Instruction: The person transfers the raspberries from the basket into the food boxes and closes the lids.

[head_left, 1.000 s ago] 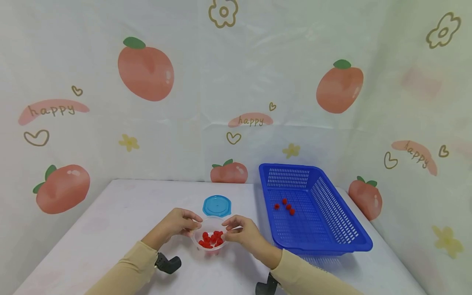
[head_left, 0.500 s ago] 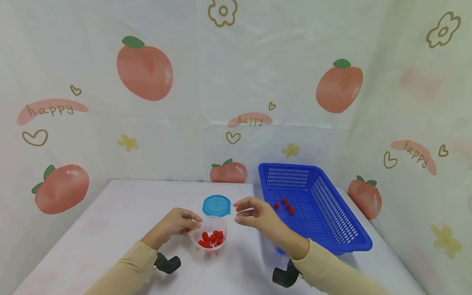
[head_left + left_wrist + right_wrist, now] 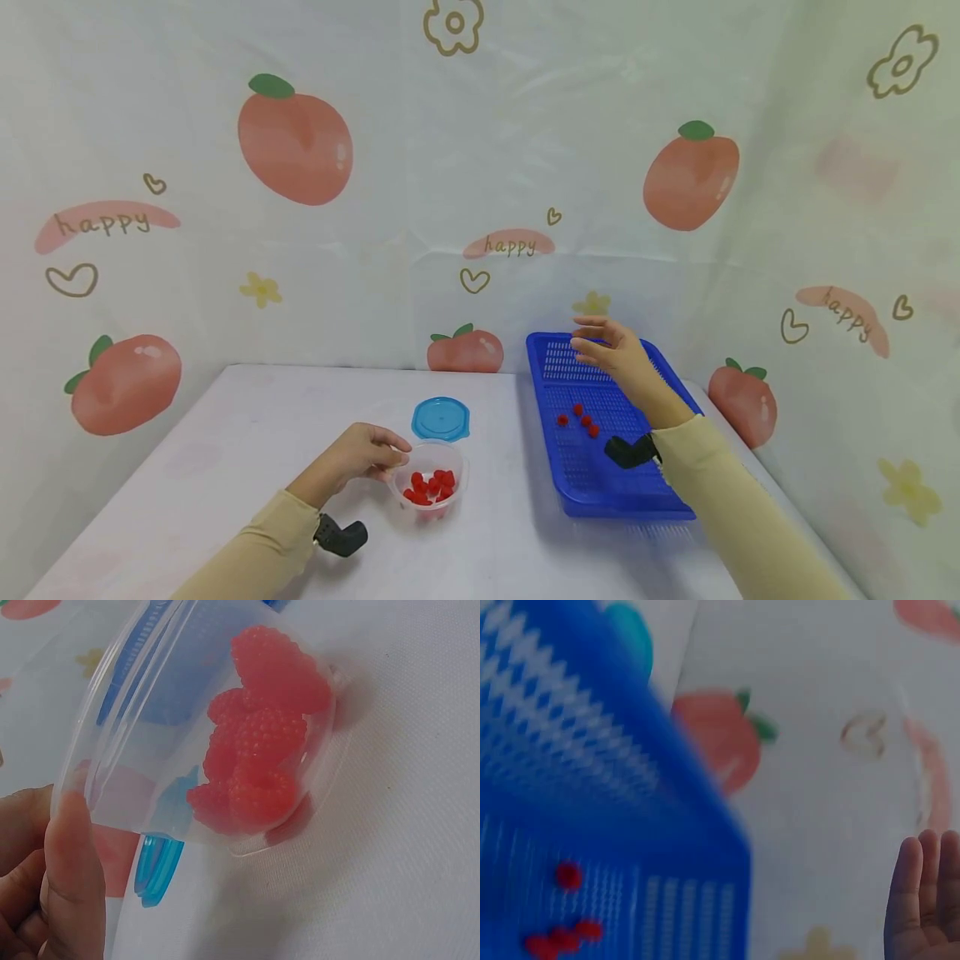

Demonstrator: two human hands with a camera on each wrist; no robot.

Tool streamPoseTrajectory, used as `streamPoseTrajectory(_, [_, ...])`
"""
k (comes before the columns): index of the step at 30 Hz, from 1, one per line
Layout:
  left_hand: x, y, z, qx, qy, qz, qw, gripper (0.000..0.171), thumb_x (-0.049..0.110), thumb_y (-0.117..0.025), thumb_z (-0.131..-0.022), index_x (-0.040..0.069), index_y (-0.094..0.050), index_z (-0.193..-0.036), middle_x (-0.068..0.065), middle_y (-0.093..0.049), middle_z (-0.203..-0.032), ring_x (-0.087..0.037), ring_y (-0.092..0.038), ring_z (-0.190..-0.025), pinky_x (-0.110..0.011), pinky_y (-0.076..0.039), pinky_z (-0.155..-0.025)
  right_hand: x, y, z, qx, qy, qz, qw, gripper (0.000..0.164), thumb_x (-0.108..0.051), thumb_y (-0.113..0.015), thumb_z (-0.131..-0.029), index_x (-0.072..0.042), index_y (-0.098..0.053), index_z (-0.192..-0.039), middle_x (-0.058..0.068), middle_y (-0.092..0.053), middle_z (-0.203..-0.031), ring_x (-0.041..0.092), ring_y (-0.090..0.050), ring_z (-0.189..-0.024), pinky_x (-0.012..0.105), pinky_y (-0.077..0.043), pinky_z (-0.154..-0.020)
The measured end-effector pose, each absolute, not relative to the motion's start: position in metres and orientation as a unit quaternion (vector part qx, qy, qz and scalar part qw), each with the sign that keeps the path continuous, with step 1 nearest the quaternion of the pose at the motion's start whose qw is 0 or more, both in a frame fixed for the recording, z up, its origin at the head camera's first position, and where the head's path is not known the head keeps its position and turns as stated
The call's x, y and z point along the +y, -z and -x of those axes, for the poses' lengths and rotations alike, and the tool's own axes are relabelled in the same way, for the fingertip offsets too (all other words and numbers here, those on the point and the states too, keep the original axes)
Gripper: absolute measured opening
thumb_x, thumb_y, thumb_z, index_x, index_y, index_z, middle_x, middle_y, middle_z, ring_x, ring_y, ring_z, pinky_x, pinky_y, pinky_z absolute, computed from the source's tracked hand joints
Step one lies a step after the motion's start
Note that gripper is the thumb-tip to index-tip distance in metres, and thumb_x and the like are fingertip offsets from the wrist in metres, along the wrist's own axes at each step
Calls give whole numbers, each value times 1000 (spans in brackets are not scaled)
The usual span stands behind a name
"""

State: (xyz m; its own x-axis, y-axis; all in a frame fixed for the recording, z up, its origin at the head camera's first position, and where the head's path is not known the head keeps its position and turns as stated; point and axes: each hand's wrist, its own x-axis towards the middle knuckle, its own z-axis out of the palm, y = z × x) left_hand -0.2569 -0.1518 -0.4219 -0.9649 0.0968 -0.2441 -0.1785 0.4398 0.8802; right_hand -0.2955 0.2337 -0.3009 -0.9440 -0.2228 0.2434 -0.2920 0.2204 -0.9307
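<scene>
My left hand (image 3: 360, 457) pinches the left rim of a round clear plastic bowl (image 3: 437, 452), thumb outside in the left wrist view. Several red raspberries (image 3: 262, 742) lie heaped at the bottom of this bowl, which stands on the white table. Over the far part of a blue slotted basket (image 3: 596, 496), my right hand (image 3: 618, 354) is raised with fingers spread loosely and nothing between them. Several more raspberries (image 3: 585, 420) rest on the basket's floor, nearer to me and lower than that hand.
A blue plastic lid (image 3: 441, 418) lies flat just behind the bowl. The basket takes up the table's right side, its walls tall and sloping. A white printed cloth (image 3: 375, 317) hangs behind the table.
My right hand has left the bowl's right side and moved right and away from me, up over the basket. The left hand, bowl and lid have stayed in place.
</scene>
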Motion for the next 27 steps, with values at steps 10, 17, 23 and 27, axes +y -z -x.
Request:
streamPoseTrajectory(10, [-153, 420, 257, 840, -526, 26, 132, 18, 15, -75, -84, 5, -73, -98, -8, -62, -77, -16, -55, -57, -25, -55, -60, 290, 341, 326, -835, -548, -48, 18, 58, -27, -62, -95, 4, -41, -139, 25, -49, -131, 36, -53, -121, 44, -47, -101])
streamPoseTrajectory(17, [-154, 420, 258, 840, -526, 20, 131, 18, 15, -75, -84, 5, -73, -98, -7, -62, -76, -16, -56, -57, -25, -55, -60, 303, 359, 331, -847, -529, -14, -38, 56, -20, -59, -97, 9, -37, -139, 31, -46, -137, 40, -51, -125, 45, -45, -101])
streamPoseTrajectory(23, [-153, 421, 258, 839, -527, 20, 131, 17, 15, -75, -84, 5, -73, -98, -7, -61, -76, -16, -56, -57, -25, -55, -59, 311, 375, 333, -822, -563, -18, -81, 52, -13, -58, -97, 13, -36, -137, 14, -58, -120, 25, -61, -112, 43, -48, -100])
streamPoseTrajectory(27, [-153, 422, 259, 839, -527, 19, 132, 17, 15, -75, -84, 5, -73, -98, -7, -62, -76, -16, -56, -57, -25, -55, -59, 310, 383, 332, -822, -560, -9, -103, 53, -12, -61, -95, 15, -38, -135, 6, -62, -109, 21, -63, -105, 38, -53, -94])
